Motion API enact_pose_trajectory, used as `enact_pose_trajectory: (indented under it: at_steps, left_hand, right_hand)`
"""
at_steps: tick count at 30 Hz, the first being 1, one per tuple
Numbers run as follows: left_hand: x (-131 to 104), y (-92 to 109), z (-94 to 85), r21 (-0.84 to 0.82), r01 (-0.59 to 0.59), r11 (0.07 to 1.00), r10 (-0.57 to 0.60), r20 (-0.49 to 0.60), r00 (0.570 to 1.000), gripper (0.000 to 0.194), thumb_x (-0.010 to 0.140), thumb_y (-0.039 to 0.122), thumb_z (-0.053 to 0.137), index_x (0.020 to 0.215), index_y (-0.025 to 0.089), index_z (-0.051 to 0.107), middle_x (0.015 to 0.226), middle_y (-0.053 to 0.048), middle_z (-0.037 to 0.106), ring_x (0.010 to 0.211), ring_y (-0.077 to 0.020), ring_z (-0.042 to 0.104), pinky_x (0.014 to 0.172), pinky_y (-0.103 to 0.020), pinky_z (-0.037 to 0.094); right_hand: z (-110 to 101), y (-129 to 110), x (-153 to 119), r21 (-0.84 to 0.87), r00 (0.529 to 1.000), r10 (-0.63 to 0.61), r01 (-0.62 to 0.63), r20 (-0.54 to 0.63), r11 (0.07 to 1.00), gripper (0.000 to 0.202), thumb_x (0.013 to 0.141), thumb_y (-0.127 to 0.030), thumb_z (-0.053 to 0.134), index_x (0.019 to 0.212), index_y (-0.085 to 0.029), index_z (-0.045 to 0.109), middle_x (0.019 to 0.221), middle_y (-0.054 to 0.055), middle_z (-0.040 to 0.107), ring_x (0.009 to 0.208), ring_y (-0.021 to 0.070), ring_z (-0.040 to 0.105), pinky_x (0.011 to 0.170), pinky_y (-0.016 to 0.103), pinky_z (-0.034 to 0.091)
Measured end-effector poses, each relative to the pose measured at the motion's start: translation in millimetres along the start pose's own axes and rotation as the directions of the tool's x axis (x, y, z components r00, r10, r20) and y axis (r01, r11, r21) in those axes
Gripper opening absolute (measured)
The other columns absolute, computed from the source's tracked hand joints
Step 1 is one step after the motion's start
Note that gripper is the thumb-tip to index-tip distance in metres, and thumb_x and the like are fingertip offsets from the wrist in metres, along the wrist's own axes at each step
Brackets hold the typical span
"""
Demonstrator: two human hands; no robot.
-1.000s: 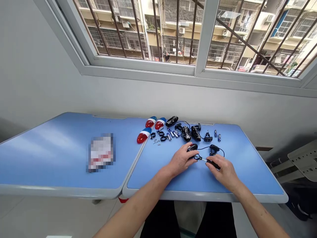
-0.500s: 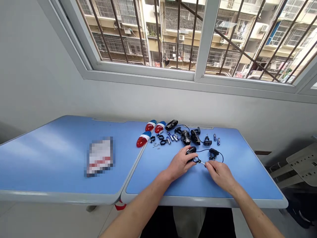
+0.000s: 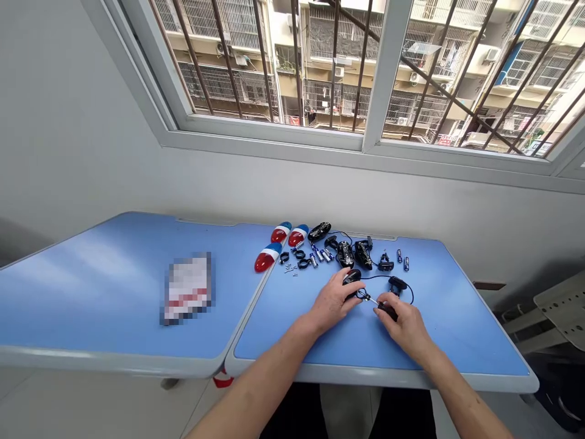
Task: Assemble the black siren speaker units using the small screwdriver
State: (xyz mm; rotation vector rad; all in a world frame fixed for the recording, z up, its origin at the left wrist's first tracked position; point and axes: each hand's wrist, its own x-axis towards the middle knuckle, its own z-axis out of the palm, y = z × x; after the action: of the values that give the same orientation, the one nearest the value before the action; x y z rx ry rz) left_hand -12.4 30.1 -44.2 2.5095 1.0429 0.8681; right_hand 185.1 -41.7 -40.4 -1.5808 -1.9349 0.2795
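Observation:
My left hand (image 3: 333,303) is closed around a black and red bike light (image 3: 351,277), holding it just above or on the blue table. A small black ring clamp (image 3: 362,294) sits at the light's near right side. My right hand (image 3: 406,326) grips a screwdriver (image 3: 387,310) by its black handle. Its metal shaft points left, with the tip at the clamp; a screw there is too small to make out. From the light a thin black cable runs right to a black wired control piece (image 3: 397,284) on the table.
Behind my hands lie open black light housings (image 3: 346,253), batteries (image 3: 327,255), ring clamps (image 3: 303,263) and small screws (image 3: 290,268). Several red, white and blue covers (image 3: 267,257) lie to the left. A blurred packet (image 3: 187,289) rests on the left table. The wall and window stand behind.
My right hand's fingers have shifted on the screwdriver, and more of its black handle shows. My left hand keeps the light in place. The view has moved slightly.

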Motion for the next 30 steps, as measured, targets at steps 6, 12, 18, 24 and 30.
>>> enact_pose_trajectory:
  at_steps: [6,12,18,24,30]
  left_hand:
    - [0.2,0.1,-0.8,0.004,0.018,1.0,-0.018,0.005,1.0,0.033,0.082,0.021,0.066,0.114,0.025,0.064,0.136,-0.012,0.043,0.124,-0.0314,0.047,0.099,-0.045,0.046]
    - [-0.5,0.8,-2.7,-0.007,0.029,1.0,-0.029,0.001,1.0,0.033,0.082,0.021,0.066,0.114,0.026,0.065,0.136,-0.012,0.044,0.126,-0.0311,0.045,0.1,-0.045,0.045]
    - [0.8,2.5,-5.6,-0.038,0.064,0.997,-0.063,0.028,0.998,0.034,0.081,0.019,0.066,0.115,0.023,0.065,0.137,-0.015,0.043,0.128,-0.0324,0.043,0.103,-0.045,0.042]
    - [1.2,-0.8,-8.2,-0.07,0.086,0.994,-0.085,0.018,0.996,0.034,0.081,0.018,0.066,0.114,0.024,0.065,0.137,-0.013,0.043,0.128,-0.032,0.042,0.102,-0.046,0.042]
    - [1.6,-3.5,-8.9,-0.078,0.083,0.993,-0.083,0.01,0.997,0.035,0.08,0.017,0.067,0.115,0.025,0.065,0.138,-0.012,0.044,0.128,-0.031,0.043,0.103,-0.046,0.042]
  right_hand:
    - [-3.3,-7.0,3.3,0.047,0.988,0.125,-0.129,0.091,0.991,0.038,0.092,-0.042,0.034,0.099,-0.02,0.064,0.077,0.004,0.069,0.071,0.0194,0.064,0.064,0.029,0.045]
    - [-3.6,-5.8,4.0,0.062,0.991,0.095,-0.101,0.092,0.993,0.029,0.09,-0.038,0.041,0.092,-0.023,0.066,0.09,0.004,0.069,0.08,0.0196,0.064,0.068,0.03,0.046]
    - [1.1,-1.2,1.2,0.081,0.999,0.051,-0.052,0.004,0.995,0.022,0.087,-0.037,0.049,0.094,-0.022,0.063,0.085,0.003,0.065,0.075,0.0176,0.061,0.07,0.03,0.047]
    - [5.8,0.5,-0.4,0.1,0.998,0.041,-0.036,-0.053,0.994,0.019,0.086,-0.036,0.049,0.092,-0.022,0.062,0.084,0.003,0.064,0.077,0.0177,0.06,0.068,0.029,0.047]
    - [6.7,2.0,0.1,0.128,0.997,0.034,-0.025,-0.065,0.991,0.019,0.086,-0.035,0.05,0.091,-0.022,0.063,0.083,0.003,0.063,0.077,0.0174,0.059,0.068,0.029,0.047]
